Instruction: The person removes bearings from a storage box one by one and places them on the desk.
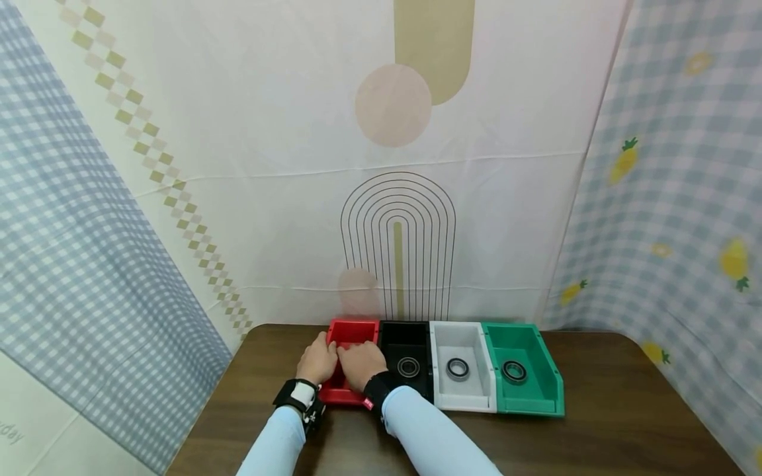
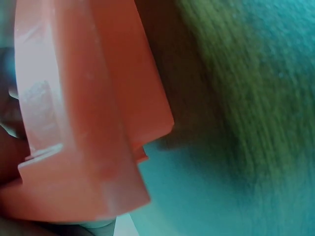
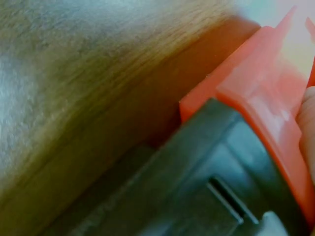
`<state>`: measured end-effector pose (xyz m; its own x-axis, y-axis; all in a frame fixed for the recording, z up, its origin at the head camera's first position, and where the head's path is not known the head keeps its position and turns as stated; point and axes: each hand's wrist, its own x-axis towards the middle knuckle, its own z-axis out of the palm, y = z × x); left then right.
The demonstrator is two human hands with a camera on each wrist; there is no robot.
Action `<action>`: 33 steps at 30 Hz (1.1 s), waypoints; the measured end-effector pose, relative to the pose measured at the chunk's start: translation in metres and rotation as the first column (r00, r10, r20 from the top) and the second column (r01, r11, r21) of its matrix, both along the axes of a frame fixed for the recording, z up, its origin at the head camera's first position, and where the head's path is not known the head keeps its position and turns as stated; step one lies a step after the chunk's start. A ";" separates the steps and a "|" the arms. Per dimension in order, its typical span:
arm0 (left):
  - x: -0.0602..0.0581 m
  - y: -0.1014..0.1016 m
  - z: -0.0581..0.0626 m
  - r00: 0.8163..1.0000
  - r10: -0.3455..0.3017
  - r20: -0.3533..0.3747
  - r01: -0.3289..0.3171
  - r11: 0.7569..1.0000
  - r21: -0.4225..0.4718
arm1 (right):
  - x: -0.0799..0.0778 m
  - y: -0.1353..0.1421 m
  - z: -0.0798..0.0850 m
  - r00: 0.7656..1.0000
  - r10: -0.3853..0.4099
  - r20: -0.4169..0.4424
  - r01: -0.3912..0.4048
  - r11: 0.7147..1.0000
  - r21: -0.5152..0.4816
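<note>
Both hands are at the red bin (image 1: 342, 396), leftmost in a row of bins. My left hand (image 1: 317, 362) lies over its left wall. The right hand (image 1: 362, 365) reaches in over the right wall, close beside the left. Their fingertips point into the bin and nearly meet; what they touch or hold there is hidden. In the left wrist view, the bin's red wall (image 2: 78, 123) fills much of the picture, with dark, unclear shapes behind it. At the right edge of the right wrist view, part of a finger (image 3: 308, 130) shows against the red wall (image 3: 266, 88).
A black bin (image 1: 405, 330), a white bin (image 1: 455, 334) and a green bin (image 1: 550, 396) continue the row to the right. Ring-shaped bearings (image 1: 408, 367) (image 1: 457, 369) (image 1: 514, 371) lie in them, one each. Beneath is a brown wooden table (image 1: 601, 410), with a printed curtain (image 1: 506, 231) behind.
</note>
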<state>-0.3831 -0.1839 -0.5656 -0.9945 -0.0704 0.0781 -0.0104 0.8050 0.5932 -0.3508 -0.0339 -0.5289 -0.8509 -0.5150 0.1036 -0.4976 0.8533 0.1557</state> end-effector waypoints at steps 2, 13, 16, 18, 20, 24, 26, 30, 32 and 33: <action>-0.004 -0.001 -0.005 1.000 0.006 -0.004 -0.006 1.000 0.001 | 0.001 0.000 0.001 1.000 0.001 0.005 -0.001 1.000 -0.009; -0.012 -0.004 -0.017 1.000 0.007 -0.027 -0.007 1.000 0.010 | 0.003 0.001 0.006 0.999 -0.001 0.041 0.001 1.000 -0.002; -0.014 -0.007 -0.022 1.000 -0.005 -0.020 0.005 1.000 -0.003 | 0.003 0.001 0.007 0.999 -0.003 0.043 0.002 1.000 0.013; -0.004 0.000 -0.005 1.000 0.004 0.002 -0.004 1.000 0.002 | 0.002 0.001 0.007 0.999 -0.001 0.051 0.000 1.000 0.021; 0.001 0.003 0.004 1.000 0.002 0.007 -0.002 1.000 -0.010 | -0.001 0.001 0.006 0.998 -0.001 0.060 -0.001 1.000 0.024; 0.007 0.007 0.015 1.000 0.009 0.021 -0.010 1.000 0.026 | -0.004 0.002 0.004 0.997 -0.003 0.072 0.002 1.000 0.011; -0.003 0.003 0.001 1.000 -0.001 0.010 0.001 1.000 0.013 | -0.004 0.002 0.003 0.998 -0.003 0.069 0.003 1.000 0.004; -0.016 -0.004 -0.019 1.000 -0.005 -0.003 0.005 1.000 -0.008 | -0.003 0.002 0.002 0.998 -0.002 0.055 0.003 1.000 -0.005; -0.016 -0.004 -0.018 1.000 0.003 0.006 -0.003 1.000 0.011 | -0.003 0.001 0.000 0.999 -0.001 0.047 0.001 1.000 -0.004; -0.013 -0.003 -0.015 1.000 0.009 0.011 -0.010 1.000 0.022 | -0.002 0.001 0.000 0.999 0.000 0.043 0.000 1.000 -0.005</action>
